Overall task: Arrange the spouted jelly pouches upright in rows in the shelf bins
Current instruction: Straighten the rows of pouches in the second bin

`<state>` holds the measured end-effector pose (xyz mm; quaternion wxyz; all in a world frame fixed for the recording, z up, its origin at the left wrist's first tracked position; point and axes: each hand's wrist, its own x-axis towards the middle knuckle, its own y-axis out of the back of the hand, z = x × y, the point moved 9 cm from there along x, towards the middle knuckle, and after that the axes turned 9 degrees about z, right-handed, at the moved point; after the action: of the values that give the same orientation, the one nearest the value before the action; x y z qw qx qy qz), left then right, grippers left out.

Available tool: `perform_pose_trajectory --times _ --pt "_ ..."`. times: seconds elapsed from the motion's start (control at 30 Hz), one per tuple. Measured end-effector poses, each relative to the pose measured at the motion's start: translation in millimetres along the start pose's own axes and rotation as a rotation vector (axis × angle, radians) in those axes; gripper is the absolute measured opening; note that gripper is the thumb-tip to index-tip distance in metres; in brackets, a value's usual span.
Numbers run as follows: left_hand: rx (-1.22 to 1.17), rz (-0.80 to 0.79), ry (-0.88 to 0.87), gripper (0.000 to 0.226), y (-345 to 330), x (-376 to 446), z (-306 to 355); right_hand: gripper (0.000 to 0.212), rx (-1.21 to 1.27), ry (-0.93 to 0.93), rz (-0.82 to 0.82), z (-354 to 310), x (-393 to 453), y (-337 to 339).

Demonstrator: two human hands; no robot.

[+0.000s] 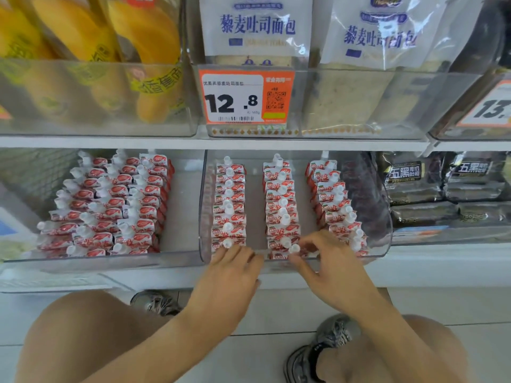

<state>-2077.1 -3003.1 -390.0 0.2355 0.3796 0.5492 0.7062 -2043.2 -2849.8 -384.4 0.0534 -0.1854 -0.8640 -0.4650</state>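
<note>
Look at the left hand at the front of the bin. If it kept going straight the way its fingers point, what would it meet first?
Probably the front pouch of the left row; the left hand already nearly touches it.

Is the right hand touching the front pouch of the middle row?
Touching. In the head view, the right hand pinches the front pouch of the middle row at its white cap.

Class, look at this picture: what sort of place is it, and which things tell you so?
Most likely a shop aisle: an orange price tag reading 12.8, clear shelf bins of jelly pouches, and bagged bread above.
</note>
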Motion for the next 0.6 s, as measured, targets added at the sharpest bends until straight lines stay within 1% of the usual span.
perform_pose_trajectory --times 0.07,0.13,0.23,0.33,0.4,0.5,0.6 --pt "0.002 0.019 0.057 0.043 2.2 8.4 1.9 0.035 -0.034 -0.029 -0.004 2.1 1.7 -1.6" --pt "0.010 -0.035 0.123 0.045 -1.8 18.2 5.0 0.044 -0.080 -0.060 -0.019 6.4 2.5 -4.2" --pt "-0.021 -0.157 0.204 0.069 -20.2 31.3 10.5 0.051 -0.087 -0.076 -0.022 8.4 3.8 -3.3" --pt "-0.169 -0.278 0.362 0.090 -39.9 48.0 0.8 0.065 -0.061 -0.121 -0.066 16.0 11.7 -2.8" --pt "-0.248 -0.343 0.428 0.085 -50.3 57.5 -6.9 0.058 -0.049 -0.139 -0.112 21.7 18.4 -3.6" --pt "-0.299 -0.379 0.448 0.074 -57.6 63.8 -13.4 0.048 -0.025 -0.158 -0.189 28.7 24.6 -7.9" --pt "-0.299 -0.374 0.430 0.073 -61.6 63.7 -14.5 0.055 -0.018 -0.162 -0.229 32.9 26.9 -12.5"
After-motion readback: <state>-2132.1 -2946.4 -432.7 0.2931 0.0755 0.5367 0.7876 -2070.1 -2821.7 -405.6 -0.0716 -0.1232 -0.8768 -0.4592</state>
